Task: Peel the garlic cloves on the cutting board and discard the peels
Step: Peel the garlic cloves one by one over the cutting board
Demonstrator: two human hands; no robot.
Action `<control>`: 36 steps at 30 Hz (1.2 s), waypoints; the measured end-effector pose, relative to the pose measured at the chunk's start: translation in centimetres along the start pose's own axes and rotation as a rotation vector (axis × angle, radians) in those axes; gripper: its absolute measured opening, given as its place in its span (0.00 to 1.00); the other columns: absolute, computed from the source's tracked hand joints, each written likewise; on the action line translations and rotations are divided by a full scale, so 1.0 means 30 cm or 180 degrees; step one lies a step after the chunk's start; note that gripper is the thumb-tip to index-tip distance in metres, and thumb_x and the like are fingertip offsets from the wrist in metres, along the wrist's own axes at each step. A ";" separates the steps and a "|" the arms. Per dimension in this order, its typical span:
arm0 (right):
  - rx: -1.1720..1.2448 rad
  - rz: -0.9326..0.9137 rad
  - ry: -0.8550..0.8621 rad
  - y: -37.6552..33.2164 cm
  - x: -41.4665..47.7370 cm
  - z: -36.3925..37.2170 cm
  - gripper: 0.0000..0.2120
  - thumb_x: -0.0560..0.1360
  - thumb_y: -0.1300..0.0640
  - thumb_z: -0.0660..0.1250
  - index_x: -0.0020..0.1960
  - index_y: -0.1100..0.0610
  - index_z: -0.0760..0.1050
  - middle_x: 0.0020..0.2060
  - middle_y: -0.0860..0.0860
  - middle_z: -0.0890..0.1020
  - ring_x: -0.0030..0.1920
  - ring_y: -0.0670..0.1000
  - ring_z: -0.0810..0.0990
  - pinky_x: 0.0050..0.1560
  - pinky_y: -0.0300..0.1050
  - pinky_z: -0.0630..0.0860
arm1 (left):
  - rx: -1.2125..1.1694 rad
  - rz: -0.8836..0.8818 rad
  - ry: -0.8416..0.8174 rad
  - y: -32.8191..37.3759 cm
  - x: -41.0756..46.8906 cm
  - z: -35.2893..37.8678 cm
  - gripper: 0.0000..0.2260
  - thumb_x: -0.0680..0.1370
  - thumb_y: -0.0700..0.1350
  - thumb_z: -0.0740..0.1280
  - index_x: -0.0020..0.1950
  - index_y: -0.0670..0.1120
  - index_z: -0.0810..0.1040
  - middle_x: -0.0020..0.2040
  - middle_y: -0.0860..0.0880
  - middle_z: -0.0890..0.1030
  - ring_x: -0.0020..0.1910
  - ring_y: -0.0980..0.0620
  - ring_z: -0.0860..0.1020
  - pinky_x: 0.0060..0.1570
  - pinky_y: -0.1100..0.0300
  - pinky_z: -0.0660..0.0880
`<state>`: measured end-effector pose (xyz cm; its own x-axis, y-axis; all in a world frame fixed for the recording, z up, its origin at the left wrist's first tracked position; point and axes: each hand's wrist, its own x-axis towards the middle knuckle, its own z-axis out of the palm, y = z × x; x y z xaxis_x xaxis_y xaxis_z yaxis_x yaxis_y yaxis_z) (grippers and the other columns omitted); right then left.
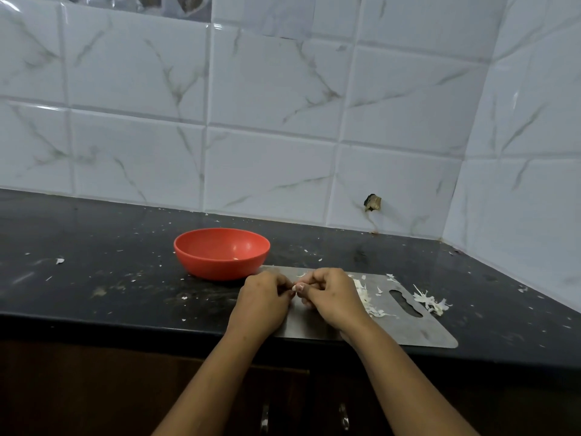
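One red bowl on the table, left. Your left hand and right hand both pinch one garlic clove in curled fingers, over the one cutting board. The clove looks light and firm with papery, slippery skin, so hold it by the ends. Two heaps of peels on the right, one on the board, one just off it.

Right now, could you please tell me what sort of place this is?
Most likely a home kitchen: a dark countertop backed by white marbled wall tiles, a red bowl, and a steel cutting board strewn with garlic peels.
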<state>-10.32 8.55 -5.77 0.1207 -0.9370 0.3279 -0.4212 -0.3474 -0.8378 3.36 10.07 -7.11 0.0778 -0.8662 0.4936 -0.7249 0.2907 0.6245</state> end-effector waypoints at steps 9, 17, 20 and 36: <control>0.0259 -0.0029 0.0196 0.034 0.005 0.017 0.06 0.74 0.64 0.70 0.40 0.55 0.83 0.29 0.49 0.82 0.29 0.44 0.78 0.39 0.41 0.77 | 0.0320 0.0145 -0.0033 0.020 -0.003 0.006 0.09 0.77 0.45 0.63 0.47 0.47 0.84 0.46 0.48 0.83 0.47 0.49 0.79 0.46 0.56 0.73; 0.0179 -0.0281 0.0131 0.029 -0.010 0.018 0.05 0.74 0.66 0.69 0.42 0.58 0.82 0.30 0.51 0.81 0.30 0.44 0.77 0.36 0.42 0.74 | 0.0869 0.0300 0.0307 0.030 -0.016 0.032 0.12 0.78 0.49 0.61 0.44 0.44 0.79 0.43 0.44 0.81 0.43 0.45 0.78 0.41 0.56 0.68; 0.0402 -0.0261 0.0127 0.030 -0.015 0.012 0.08 0.74 0.66 0.69 0.40 0.55 0.81 0.29 0.50 0.81 0.31 0.45 0.77 0.39 0.44 0.76 | 0.0853 0.0395 0.0340 0.040 -0.018 0.027 0.12 0.78 0.49 0.61 0.45 0.44 0.81 0.44 0.45 0.81 0.44 0.46 0.77 0.43 0.56 0.68; 0.1266 0.0009 -0.0116 0.020 -0.024 -0.031 0.04 0.76 0.67 0.66 0.45 0.63 0.80 0.29 0.49 0.80 0.30 0.42 0.74 0.35 0.34 0.73 | 0.0358 0.0417 0.0251 0.071 -0.009 0.021 0.13 0.77 0.50 0.63 0.36 0.46 0.79 0.34 0.49 0.78 0.37 0.49 0.75 0.37 0.56 0.69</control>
<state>-11.51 9.06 -6.11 0.1548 -0.9362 0.3155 -0.0414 -0.3252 -0.9447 1.37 10.65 -6.30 0.0280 -0.7881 0.6150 -0.8039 0.3479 0.4825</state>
